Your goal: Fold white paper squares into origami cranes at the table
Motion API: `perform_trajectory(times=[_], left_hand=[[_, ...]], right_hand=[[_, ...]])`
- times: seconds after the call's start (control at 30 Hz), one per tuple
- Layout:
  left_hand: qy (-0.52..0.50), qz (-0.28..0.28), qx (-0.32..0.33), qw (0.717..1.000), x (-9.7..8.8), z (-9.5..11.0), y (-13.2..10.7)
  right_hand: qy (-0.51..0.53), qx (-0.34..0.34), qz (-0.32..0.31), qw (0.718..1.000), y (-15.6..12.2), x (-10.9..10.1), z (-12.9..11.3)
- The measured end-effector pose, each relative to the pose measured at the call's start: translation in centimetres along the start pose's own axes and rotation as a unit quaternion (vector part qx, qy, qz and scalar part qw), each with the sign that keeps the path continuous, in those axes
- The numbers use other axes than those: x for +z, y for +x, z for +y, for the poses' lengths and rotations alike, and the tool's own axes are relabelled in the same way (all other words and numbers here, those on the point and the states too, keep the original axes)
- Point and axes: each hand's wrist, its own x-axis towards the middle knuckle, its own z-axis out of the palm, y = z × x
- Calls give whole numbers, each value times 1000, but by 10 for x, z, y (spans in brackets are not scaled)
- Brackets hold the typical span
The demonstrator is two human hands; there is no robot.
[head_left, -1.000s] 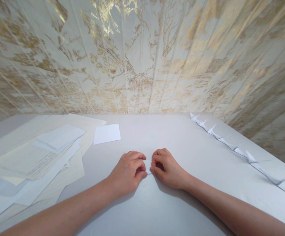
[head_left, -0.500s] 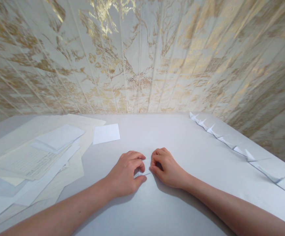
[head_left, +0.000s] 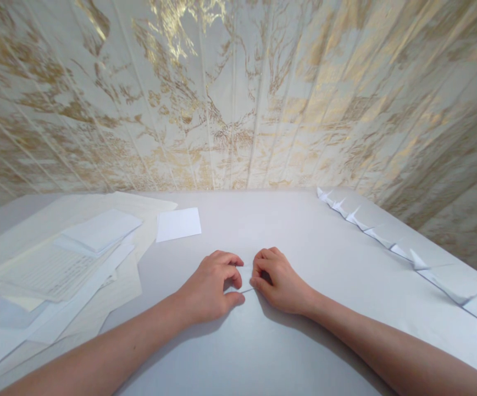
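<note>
White tabletop [head_left: 263, 357] spreads beneath a person's bare forearms [head_left: 139, 341], with a wide wedge of surface between them. At its tip, the left hand [head_left: 211, 286] curves loosely, thumb parted from the fingers, while the right hand [head_left: 279, 283] pinches thumb and forefinger at one side of a small white paper [head_left: 245, 279]. It lies between the two hands, largely hidden by the fingers, its near edge a thin dark line. Left of the left hand, loose sheets [head_left: 98, 230] overlap, one page [head_left: 53, 272] bearing lines of print. Right of the right hand, across a broad stretch of tabletop, folded paper figures [head_left: 419, 260] line up just inside the tabletop's right edge. Beyond the left hand, a rectangular white sheet [head_left: 178, 224] lies beside the loose sheets. Farthest from both hands, a gold-patterned wall covering [head_left: 230, 82] rises at the tabletop's back edge.
</note>
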Motion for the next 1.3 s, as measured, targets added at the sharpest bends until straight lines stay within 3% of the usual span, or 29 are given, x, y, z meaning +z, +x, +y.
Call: perform_trajectory(times=[0.57,0.9,1.3], left_hand=[[50,56,-36,996,10,9,-3],[72,58,-41,995,13,11,-4],[24,-34,-92,995,-1,11,3]], right_hand=[[5,5,4,1000,0,0,0],[-2,4,2,1000,0,1,0],[5,-1,3,1000,0,0,0]])
